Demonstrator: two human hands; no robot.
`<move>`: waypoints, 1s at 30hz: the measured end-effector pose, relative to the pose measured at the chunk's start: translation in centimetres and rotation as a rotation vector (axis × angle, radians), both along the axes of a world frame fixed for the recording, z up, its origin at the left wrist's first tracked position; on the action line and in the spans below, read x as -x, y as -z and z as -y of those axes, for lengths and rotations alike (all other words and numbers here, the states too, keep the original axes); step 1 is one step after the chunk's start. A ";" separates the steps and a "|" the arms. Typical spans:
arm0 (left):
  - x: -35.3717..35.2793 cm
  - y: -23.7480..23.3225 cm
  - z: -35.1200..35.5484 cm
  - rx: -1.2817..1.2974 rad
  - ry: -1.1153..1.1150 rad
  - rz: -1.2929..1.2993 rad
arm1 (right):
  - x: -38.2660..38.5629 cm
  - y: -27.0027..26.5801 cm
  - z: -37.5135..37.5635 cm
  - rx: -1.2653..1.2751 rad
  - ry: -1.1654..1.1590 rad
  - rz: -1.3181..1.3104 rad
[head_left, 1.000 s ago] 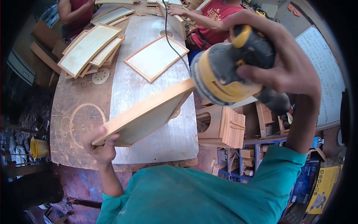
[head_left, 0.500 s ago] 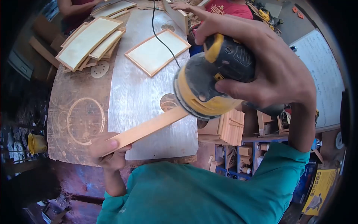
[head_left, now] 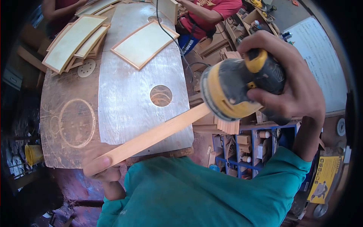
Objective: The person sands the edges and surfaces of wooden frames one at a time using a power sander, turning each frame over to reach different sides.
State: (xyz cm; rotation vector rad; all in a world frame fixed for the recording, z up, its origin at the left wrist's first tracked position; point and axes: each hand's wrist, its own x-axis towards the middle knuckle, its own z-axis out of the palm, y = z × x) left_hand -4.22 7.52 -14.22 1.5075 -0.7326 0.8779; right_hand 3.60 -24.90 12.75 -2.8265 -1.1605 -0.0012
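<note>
My left hand (head_left: 102,166) grips the near end of a long, flat wooden strip (head_left: 151,137), thumb on top. The strip slants up to the right above the table's near edge. My right hand (head_left: 293,81) is wrapped round the top of a yellow and black orbital sander (head_left: 232,90). The sander is tilted, its round pad facing left and meeting the strip's far end; the exact contact is hidden behind the sander's body. A black cord (head_left: 166,32) runs over the table behind.
A framed panel (head_left: 145,44) lies on the grey sheet (head_left: 124,87) covering the worktable. Stacked framed panels (head_left: 77,41) and a sanding disc (head_left: 86,68) are at the left. Two people stand at the far side, one in a red shirt (head_left: 223,7). Blue shelving (head_left: 245,151) is at the right.
The sander in my right hand has moved right, and more of the strip's length shows. My left hand is slightly lower and further left. The whole view has shifted a little.
</note>
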 end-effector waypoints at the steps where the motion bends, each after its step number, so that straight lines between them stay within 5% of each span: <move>1: 0.2 0.0 0.0 0.004 -0.027 0.015 | 0.6 -0.3 0.8 0.034 0.056 0.007; 9: 1.1 -0.3 0.1 -0.083 -0.142 0.068 | 3.8 -1.6 3.0 0.120 0.243 0.118; 12: 1.3 -0.5 0.5 -0.085 -0.154 0.075 | 3.4 -2.2 2.1 -0.002 0.055 0.206; 15: 1.4 -0.6 0.4 -0.094 -0.149 0.085 | 3.4 -2.0 -1.3 -0.022 0.147 0.058; 19: 1.8 -0.5 0.3 -0.084 -0.067 0.056 | 2.2 0.2 -2.0 0.007 -0.050 0.168; 25: 1.1 -0.4 1.8 -0.066 -0.008 0.087 | 2.0 0.0 -5.3 -0.072 -0.131 -0.069; 30: 1.1 -0.9 3.1 -0.104 0.034 0.101 | 3.8 0.4 -8.4 -0.105 -0.192 0.045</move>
